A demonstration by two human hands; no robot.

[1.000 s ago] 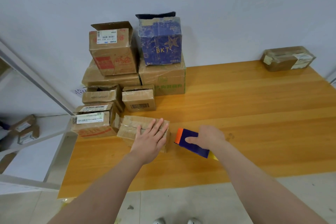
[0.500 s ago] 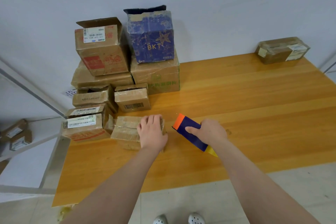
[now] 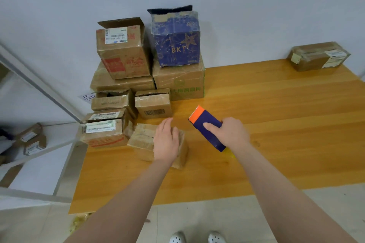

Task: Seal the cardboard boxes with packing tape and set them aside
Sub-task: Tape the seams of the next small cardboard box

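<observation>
The top of the small box point(image 3: 142, 138) is partly covered by the left hand point(image 3: 165, 142), whose fingers point(image 3: 167, 126) are blurred, so a grip cannot be confirmed. The lower end of the tape dispenser point(image 3: 205, 123) is hidden by the right hand point(image 3: 230, 134). The bench point(image 3: 296, 134) is cut off at the right edge.

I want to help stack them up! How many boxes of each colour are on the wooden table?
Brown cardboard boxes: 9
Blue BKT box: 1
Total: 10 boxes
</observation>
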